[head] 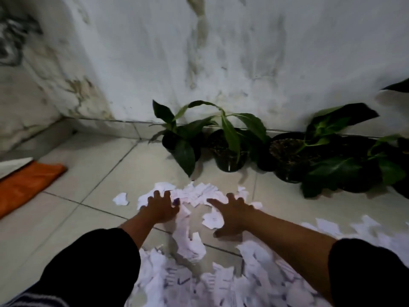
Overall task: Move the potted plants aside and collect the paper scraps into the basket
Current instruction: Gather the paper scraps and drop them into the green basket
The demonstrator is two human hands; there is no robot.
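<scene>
White paper scraps (194, 196) lie scattered over the tiled floor, from a heap near me to a far patch in front of the plants. My left hand (160, 207) rests palm down on the far scraps, fingers spread. My right hand (230, 212) lies flat beside it on the scraps, fingers stretched out. Several potted plants in black pots stand in a row along the wall: one at the left (177, 140), one in the middle (230, 151), and larger ones to the right (294, 160). No basket is in view.
An orange cloth (28, 182) lies on the floor at the left, with a white sheet edge (13, 163) beside it. A stained white wall (199, 63) and a corner close off the back. More scraps (332, 227) spread to the right.
</scene>
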